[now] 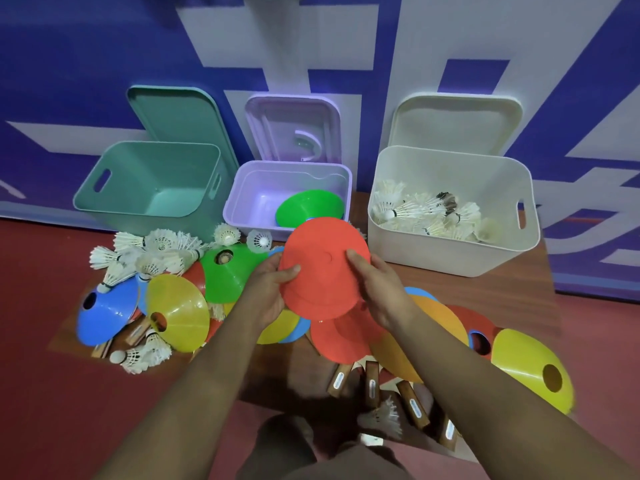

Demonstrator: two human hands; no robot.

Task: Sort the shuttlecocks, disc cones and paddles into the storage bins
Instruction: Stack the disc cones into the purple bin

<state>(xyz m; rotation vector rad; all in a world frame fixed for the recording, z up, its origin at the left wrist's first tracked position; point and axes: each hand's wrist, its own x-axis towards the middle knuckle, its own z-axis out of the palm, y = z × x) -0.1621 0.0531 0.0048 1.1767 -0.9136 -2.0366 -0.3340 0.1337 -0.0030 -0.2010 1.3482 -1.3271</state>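
Gripping a red disc cone [323, 271] by its rim, left hand [272, 292] and right hand [379, 289]. I judge next: release over the far purple bin [242, 192].

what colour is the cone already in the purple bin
Green cone, lying in the purple bin; the head view shows it.

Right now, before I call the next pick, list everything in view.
teal bin: one, left, empty
purple bin: one, middle, holds green cone
white bin: one, right, holds white shuttlecocks
lids: three, matching colours, propped behind bins
loose shuttlecocks: many, white, floor left
floor cones: many, mixed colours, around the hands
paddles: several, wooden handles, under cones
red cone: one, held before purple bin
left hand, right hand: two, grip red cone
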